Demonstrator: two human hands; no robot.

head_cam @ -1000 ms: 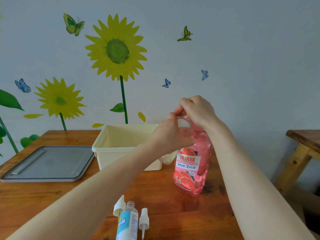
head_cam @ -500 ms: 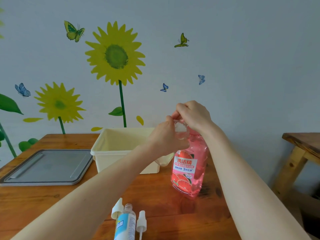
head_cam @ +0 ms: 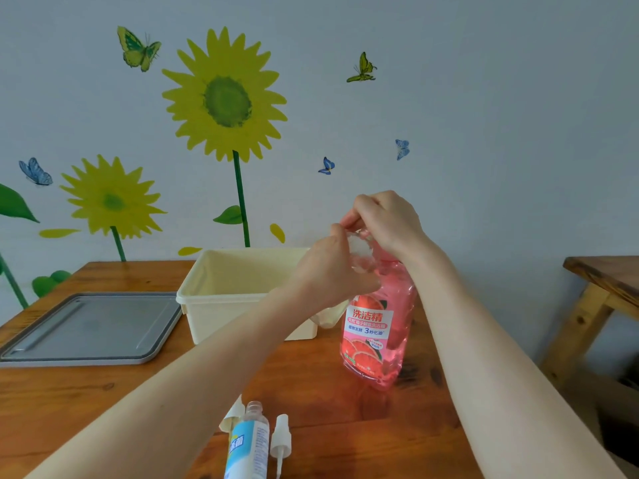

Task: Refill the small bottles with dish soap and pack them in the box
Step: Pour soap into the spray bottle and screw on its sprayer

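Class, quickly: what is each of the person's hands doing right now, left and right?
Left hand: closed round a small clear bottle.
Right hand: closed on the top of the pink dish soap bottle.

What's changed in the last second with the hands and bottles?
Nothing visibly changed. By the top of the pink soap bottle, the left hand still grips the clear bottle and the right hand still pinches its upper end. The box, lid and labelled bottle stayed put.
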